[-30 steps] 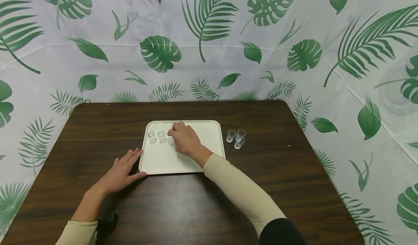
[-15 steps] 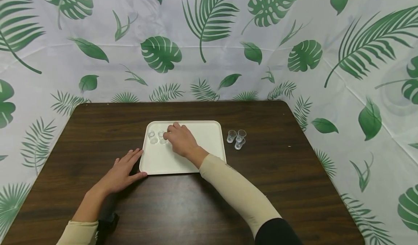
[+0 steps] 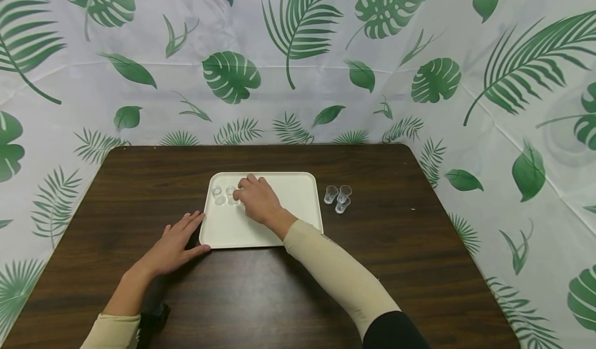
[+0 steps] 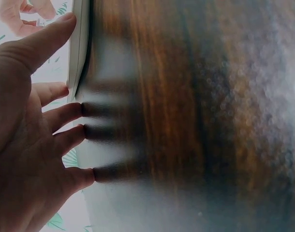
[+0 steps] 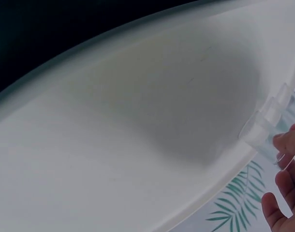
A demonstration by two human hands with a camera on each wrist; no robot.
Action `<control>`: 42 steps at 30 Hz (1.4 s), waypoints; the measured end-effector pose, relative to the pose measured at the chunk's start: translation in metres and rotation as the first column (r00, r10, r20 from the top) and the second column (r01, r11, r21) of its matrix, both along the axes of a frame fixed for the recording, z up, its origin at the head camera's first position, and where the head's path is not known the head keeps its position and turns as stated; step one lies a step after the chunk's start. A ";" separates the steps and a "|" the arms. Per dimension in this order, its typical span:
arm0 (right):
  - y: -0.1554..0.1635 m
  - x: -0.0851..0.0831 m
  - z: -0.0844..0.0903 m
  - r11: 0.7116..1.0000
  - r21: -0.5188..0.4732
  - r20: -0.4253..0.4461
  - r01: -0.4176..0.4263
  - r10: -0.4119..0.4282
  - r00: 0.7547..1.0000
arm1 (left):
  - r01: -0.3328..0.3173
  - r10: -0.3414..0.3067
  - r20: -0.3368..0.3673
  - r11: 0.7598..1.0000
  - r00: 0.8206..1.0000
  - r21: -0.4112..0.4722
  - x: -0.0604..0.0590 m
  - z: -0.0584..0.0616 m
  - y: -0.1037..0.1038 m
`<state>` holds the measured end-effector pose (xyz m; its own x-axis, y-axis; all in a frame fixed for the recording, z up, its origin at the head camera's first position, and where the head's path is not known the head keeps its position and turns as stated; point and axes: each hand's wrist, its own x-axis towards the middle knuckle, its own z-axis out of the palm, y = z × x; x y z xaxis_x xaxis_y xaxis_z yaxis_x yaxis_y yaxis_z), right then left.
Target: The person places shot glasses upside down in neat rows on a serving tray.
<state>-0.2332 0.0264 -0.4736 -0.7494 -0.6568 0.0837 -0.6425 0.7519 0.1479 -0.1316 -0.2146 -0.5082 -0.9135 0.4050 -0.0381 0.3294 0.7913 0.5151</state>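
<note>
A cream tray (image 3: pixel 279 230) lies on the dark wooden table. Near its far left corner stand two small clear shot glasses, the left one (image 3: pixel 219 196) and the one beside it (image 3: pixel 231 195), narrow ends up. My right hand (image 3: pixel 258 200) reaches over the tray and pinches a third shot glass (image 5: pixel 261 135) between thumb and fingers, in line with the other two. From above, the hand mostly hides it. My left hand (image 3: pixel 172 245) lies spread at the tray's front left corner, thumb (image 4: pixel 60 31) and fingertips touching or right by the rim.
Right of the tray, three more clear shot glasses (image 3: pixel 331 195) stand grouped on the table (image 3: pixel 400 245), wide ends up. A white cloth (image 3: pixel 302 101) printed with green leaves hangs behind the table and along its sides.
My right hand has shifted slightly left with its glass, closer to the two standing glasses, then stayed there. The left hand keeps its place at the tray's corner.
</note>
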 end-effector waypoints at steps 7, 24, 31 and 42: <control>0.004 0.000 -0.001 1.000 -0.021 -0.013 -0.003 0.003 1.000 | -0.003 0.003 0.008 1.000 1.000 -0.002 0.000 0.000 0.000; 0.060 -0.012 0.012 0.948 -0.318 -0.050 -0.019 0.003 0.999 | -0.001 0.001 0.011 1.000 1.000 -0.002 -0.001 0.002 0.000; 0.103 -0.013 0.017 0.889 -0.453 -0.034 0.065 -0.090 0.995 | 0.001 -0.001 0.010 1.000 1.000 -0.003 -0.001 0.002 0.001; 0.200 -0.017 0.021 0.667 -0.686 0.099 0.291 -0.311 0.945 | 0.002 -0.002 0.004 1.000 1.000 0.000 0.000 0.004 0.001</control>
<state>-0.2502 0.2262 -0.4524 -0.8872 -0.1483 0.4368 -0.3668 0.8010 -0.4731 -0.1316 -0.2132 -0.5046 -0.9125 0.4069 -0.0415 0.3291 0.7908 0.5160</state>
